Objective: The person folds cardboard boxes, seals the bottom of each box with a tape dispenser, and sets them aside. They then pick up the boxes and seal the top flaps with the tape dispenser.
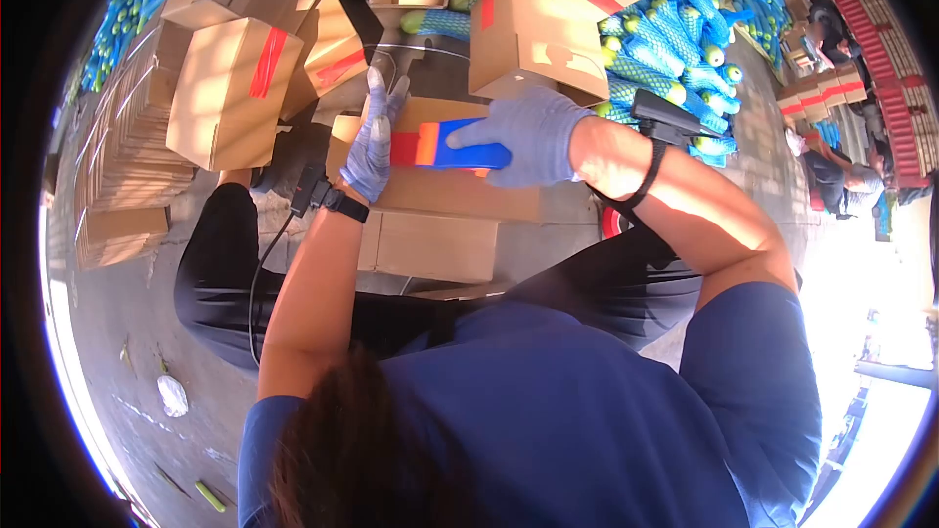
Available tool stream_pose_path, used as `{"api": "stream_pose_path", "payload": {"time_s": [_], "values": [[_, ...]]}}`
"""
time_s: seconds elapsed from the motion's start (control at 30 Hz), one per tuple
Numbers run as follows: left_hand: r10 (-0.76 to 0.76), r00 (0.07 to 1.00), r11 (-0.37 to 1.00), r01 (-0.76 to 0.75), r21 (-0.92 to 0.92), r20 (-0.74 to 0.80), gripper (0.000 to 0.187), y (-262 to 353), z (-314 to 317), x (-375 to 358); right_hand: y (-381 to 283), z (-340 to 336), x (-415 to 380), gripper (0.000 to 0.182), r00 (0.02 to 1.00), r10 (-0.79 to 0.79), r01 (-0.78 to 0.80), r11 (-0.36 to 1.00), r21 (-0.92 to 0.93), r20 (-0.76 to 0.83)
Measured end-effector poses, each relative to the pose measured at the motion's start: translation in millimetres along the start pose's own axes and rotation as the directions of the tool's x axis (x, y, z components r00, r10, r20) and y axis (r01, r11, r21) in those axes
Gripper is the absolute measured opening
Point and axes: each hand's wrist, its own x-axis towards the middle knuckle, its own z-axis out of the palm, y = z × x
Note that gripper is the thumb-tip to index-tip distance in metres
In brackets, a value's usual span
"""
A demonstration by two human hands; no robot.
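Note:
A cardboard box (445, 198) lies in front of me between my legs. My right hand (536, 137), in a grey glove, is wrapped round a blue and orange tape dispenser (471, 153) over the box top. Red tape (404, 149) shows at the dispenser's left end, against the cardboard. My left hand (370, 142), also gloved, stands on edge at the box's left side with its fingers stretched out and nothing in its grasp. Whether its palm presses on the box is hard to see.
Folded cardboard (132, 152) is stacked at the left. Several formed boxes with red tape, such as one box (230, 98), stand ahead. Green produce in blue nets (670, 49) is heaped behind them. Other people (849, 181) are at the far right.

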Motion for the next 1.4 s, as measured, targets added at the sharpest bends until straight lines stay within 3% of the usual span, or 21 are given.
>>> {"api": "stream_pose_path", "payload": {"time_s": [0.03,0.1,0.13,0.2,0.3,0.4,0.43,0.5,0.7,0.77,0.83,0.9,0.93,0.97,1.0,1.07,1.13,1.17,1.27,1.33,1.4], "values": [[0.001,1.000,1.000,-0.001,-0.003,0.022,0.106,1,1,-2,12,-3,-15,0.048,1.000,0.020,-0.020,1.000,0.004,-0.009],[0.030,0.997,0.976,-0.044,0.213,0.070,0.089,11,8,-9,40,-13,-60,0.055,0.908,0.166,-0.218,0.971,0.096,0.384],[0.067,0.994,0.951,-0.089,0.295,0.083,0.079,16,14,-10,71,13,-93,0.058,0.977,0.082,-0.110,0.984,0.138,0.195],[0.062,0.991,0.929,-0.100,0.357,0.116,0.078,17,14,-10,87,19,-139,0.061,0.997,0.019,-0.020,1.000,0.008,0.071],[0.042,0.985,0.868,-0.119,0.483,0.168,0.074,19,14,-9,100,10,-169,0.058,0.894,0.269,-0.225,0.961,-0.162,0.358],[-0.105,0.950,0.456,-0.217,0.863,0.294,0.069,17,13,-4,100,20,-165,0.056,0.871,0.263,-0.284,0.959,-0.013,0.415],[-0.106,0.944,0.451,-0.233,0.861,0.311,0.069,16,14,-4,97,26,-156,0.056,0.873,0.272,-0.296,0.955,-0.004,0.405],[-0.225,0.915,0.043,-0.336,0.941,0.336,0.071,26,24,-10,94,36,-132,0.053,0.860,0.227,-0.256,0.967,0.000,0.456],[-0.303,0.906,-0.034,-0.322,0.946,0.297,0.079,35,58,-5,101,95,-36,0.063,0.860,0.148,-0.227,0.968,0.105,0.489],[-0.383,0.842,0.128,-0.359,0.925,0.380,0.079,28,88,-5,104,83,-22,0.064,0.817,0.148,-0.255,0.960,0.117,0.558],[-0.301,0.793,0.308,-0.445,0.841,0.530,0.078,16,132,-13,104,73,-15,0.058,0.730,0.143,-0.302,0.945,0.127,0.669],[-0.262,0.818,0.287,-0.440,0.851,0.512,0.079,3,159,-22,112,97,-1,0.031,0.734,0.199,-0.300,0.953,0.046,0.649],[-0.221,0.847,0.260,-0.427,0.866,0.484,0.080,1,166,-24,113,113,-2,0.024,0.820,0.026,0.008,0.998,-0.058,0.572],[-0.185,0.848,0.258,-0.446,0.857,0.497,0.080,2,165,-23,128,148,-10,0.018,0.932,-0.204,0.178,0.978,0.112,0.299],[-0.203,0.849,0.298,-0.421,0.857,0.488,0.080,6,162,-23,148,180,-21,0.013,0.921,-0.389,0.385,0.902,0.197,-0.020],[-0.176,0.856,0.331,-0.415,0.848,0.487,0.080,13,162,-19,121,213,-8,0.026,0.974,0.110,-0.149,0.970,0.192,0.200],[-0.296,0.835,0.246,-0.403,0.882,0.464,0.083,19,157,-16,71,135,-22,0.039,0.738,0.262,-0.379,0.924,0.061,0.621],[-0.274,0.839,0.232,-0.417,0.879,0.471,0.083,20,152,-14,92,176,6,0.062,0.656,0.206,-0.357,0.932,0.058,0.726],[-0.355,0.886,0.115,-0.274,0.955,0.297,0.086,29,132,-11,93,123,-30,0.036,0.706,0.400,-0.487,0.873,-0.010,0.584],[-0.346,0.925,0.051,-0.148,0.988,0.157,0.085,38,106,-14,101,70,-56,0.044,0.743,0.338,-0.410,0.912,-0.008,0.578],[-0.273,0.962,-0.067,-0.029,0.997,0.009,0.084,37,62,-23,164,87,-56,0.055,0.786,0.465,-0.617,0.640,0.459,0.409]]}}
